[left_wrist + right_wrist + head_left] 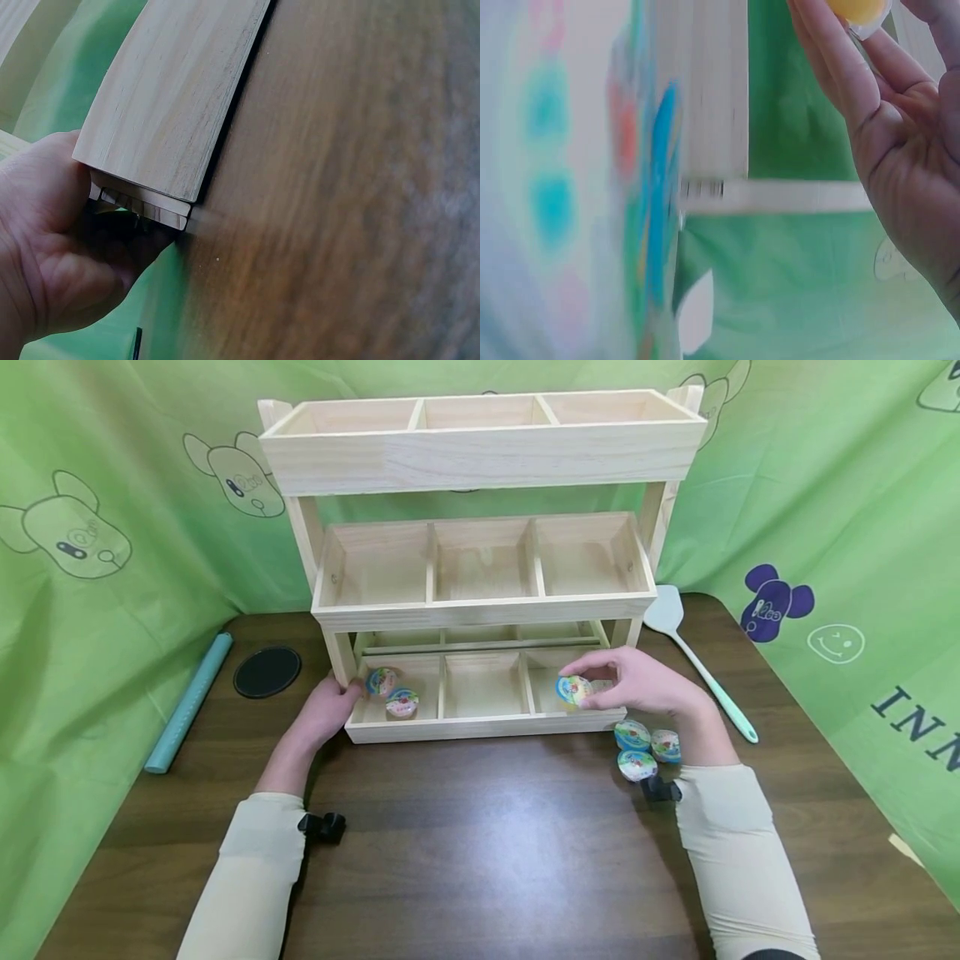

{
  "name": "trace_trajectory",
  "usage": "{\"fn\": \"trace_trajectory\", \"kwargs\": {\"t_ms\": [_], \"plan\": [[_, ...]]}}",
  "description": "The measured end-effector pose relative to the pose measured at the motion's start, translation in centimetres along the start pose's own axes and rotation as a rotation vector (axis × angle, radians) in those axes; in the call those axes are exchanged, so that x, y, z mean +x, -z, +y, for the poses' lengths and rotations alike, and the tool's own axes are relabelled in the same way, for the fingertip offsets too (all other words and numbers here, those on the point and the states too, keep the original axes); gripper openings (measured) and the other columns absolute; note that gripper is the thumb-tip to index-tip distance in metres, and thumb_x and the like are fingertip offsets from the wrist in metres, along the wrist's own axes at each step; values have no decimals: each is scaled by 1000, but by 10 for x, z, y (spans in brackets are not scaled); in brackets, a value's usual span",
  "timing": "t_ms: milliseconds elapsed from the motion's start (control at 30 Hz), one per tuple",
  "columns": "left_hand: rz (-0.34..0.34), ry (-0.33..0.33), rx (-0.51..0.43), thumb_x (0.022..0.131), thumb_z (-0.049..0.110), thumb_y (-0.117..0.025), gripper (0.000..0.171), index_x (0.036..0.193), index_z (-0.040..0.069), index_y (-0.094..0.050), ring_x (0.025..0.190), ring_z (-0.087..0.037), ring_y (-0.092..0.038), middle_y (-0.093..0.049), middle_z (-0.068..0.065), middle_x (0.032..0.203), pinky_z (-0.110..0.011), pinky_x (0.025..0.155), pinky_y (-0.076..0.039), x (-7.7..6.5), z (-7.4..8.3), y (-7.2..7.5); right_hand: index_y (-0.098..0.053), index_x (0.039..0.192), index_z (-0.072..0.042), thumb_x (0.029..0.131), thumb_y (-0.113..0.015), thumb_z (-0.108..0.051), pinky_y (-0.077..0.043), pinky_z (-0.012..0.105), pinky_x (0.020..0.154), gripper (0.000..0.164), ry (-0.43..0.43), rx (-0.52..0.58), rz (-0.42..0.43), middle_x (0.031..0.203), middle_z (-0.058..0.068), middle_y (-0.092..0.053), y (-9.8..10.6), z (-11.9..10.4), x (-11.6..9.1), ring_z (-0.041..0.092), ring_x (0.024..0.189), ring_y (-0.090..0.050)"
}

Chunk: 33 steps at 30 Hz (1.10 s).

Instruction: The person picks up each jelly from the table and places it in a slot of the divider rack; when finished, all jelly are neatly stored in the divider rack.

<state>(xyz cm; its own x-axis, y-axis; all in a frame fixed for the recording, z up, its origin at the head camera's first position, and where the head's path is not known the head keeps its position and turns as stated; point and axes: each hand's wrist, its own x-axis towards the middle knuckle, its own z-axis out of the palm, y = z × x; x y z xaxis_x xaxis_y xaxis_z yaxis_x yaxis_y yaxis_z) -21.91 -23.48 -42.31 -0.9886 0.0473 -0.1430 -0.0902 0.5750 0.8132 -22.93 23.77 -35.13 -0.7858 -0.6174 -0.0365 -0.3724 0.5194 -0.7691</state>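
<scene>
My right hand (633, 681) pinches a small jelly cup (573, 690) with a printed lid, over the right compartment of the bottom tray. In the right wrist view, the yellow underside of that jelly cup (857, 9) shows between thumb and fingers. My left hand (327, 710) grips the left end of the three-tier wooden shelf (480, 727) at its bottom tray; in the left wrist view, the hand (52, 240) wraps the end of the board. Two jelly cups (402, 702) lie in the bottom left compartment. Three more jelly cups (637, 766) stand on the table below my right wrist.
A white spatula (705, 660) with a mint handle lies right of the shelf. To the left are a black round disc (267, 672) and a teal tube-like stick (189, 703). Green printed cloth (90, 610) hangs behind the brown table (480, 860).
</scene>
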Motion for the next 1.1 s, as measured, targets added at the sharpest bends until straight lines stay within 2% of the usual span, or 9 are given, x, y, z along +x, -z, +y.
{"fn": "trace_trajectory", "kwargs": {"t_ms": [100, 233, 333, 533, 800, 967, 1100], "plan": [[-1, 3, 2, 106, 25, -38, 61, 150, -15, -25, 122, -40, -55, -52, -36, 135, -51, 104, -44, 0, 0, 0, -70, 127, -13, 85, -83, -17, -51, 29, 84, 44, 29, 22, -5, 122, 2, -70, -5, -4, 9, 21, 107, -63], [-9, 4, -6, 106, 25, -38, 62, 152, -14, -23, 125, -42, -53, -50, -36, 138, -52, 106, -42, -1, 1, 1, -70, 127, -12, 84, -83, -13, -50, 27, 71, 45, 50, 65, -3, 119, 2, -70, -11, -11, 19, 20, 92, -60], [-13, 4, -12, 106, 26, -38, 63, 153, -13, -21, 127, -43, -52, -49, -37, 139, -53, 107, -41, -1, 2, 1, -70, 127, -13, 84, -83, -13, -52, 30, 78, 45, 58, 70, 1, 120, 1, -70, -15, -16, 26, 19, 100, -62], [-4, -5, -1, 106, 27, -39, 62, 150, -15, -26, 127, -43, -51, -49, -36, 139, -53, 108, -40, 0, 1, 0, -70, 126, -11, 84, -82, -15, -51, 49, 93, 44, 55, 68, -1, 119, 3, -70, -25, -20, 40, 22, 116, -63], [-12, -9, -10, 106, 26, -39, 62, 150, -16, -25, 127, -42, -51, -49, -36, 139, -53, 108, -41, 0, 2, 1, -70, 127, -8, 84, -81, -14, -52, 31, 85, 45, 28, 86, 0, 114, 5, -71, -37, -26, 54, 23, 108, -65], [-5, -21, -7, 106, 26, -39, 62, 149, -17, -26, 124, -41, -53, -50, -37, 137, -53, 106, -42, 0, 1, 0, -71, 127, -8, 84, -82, -16, -51, 30, 82, 45, 33, 99, 21, 107, 5, -73, -42, -31, 63, 24, 96, -66], [2, -28, -11, 106, 25, -38, 59, 146, -18, -31, 118, -39, -56, -54, -37, 132, -51, 103, -45, 1, -1, 0, -71, 126, -10, 83, -83, -21, -51, 32, 84, 45, 6, 92, 51, 105, 4, -73, -48, -31, 71, 22, 95, -67]]}}
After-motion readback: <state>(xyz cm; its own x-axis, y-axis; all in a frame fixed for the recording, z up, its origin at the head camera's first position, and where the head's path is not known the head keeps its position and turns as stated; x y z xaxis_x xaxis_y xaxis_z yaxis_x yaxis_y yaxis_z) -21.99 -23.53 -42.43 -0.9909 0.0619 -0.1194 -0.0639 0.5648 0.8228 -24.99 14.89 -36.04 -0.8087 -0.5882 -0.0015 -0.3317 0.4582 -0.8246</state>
